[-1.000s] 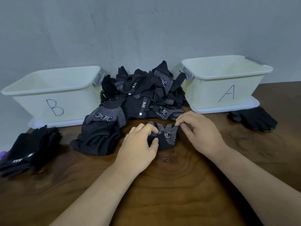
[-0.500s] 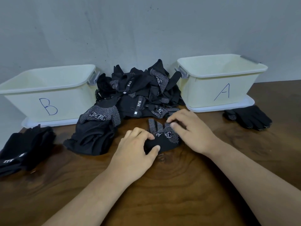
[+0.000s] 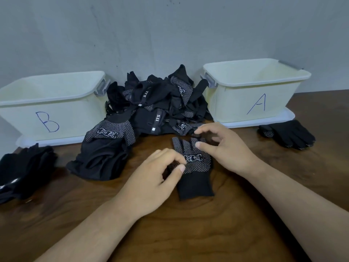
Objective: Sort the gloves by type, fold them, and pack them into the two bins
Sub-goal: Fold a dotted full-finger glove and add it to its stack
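A black dotted glove (image 3: pixel 195 167) lies flat on the wooden table, fingers pointing away, cuff toward me. My left hand (image 3: pixel 153 178) pinches its left edge between thumb and fingertips. My right hand (image 3: pixel 224 148) is at its fingertips with curled fingers; I cannot tell whether it pinches the cloth. Behind the glove a heap of black gloves (image 3: pixel 151 110) sits between bin B (image 3: pixel 51 99) on the left and bin A (image 3: pixel 253 87) on the right. Both cream bins look empty from here.
A stack of black gloves (image 3: pixel 22 167) lies in front of bin B at the left edge. Another dotted pair (image 3: pixel 289 135) lies in front of bin A. Each bin stands on its white lid. A grey wall closes the back.
The bunched glove has been spread out flat, its cuff drawn toward me. My hands have moved apart, the left to its side and the right to its fingers.
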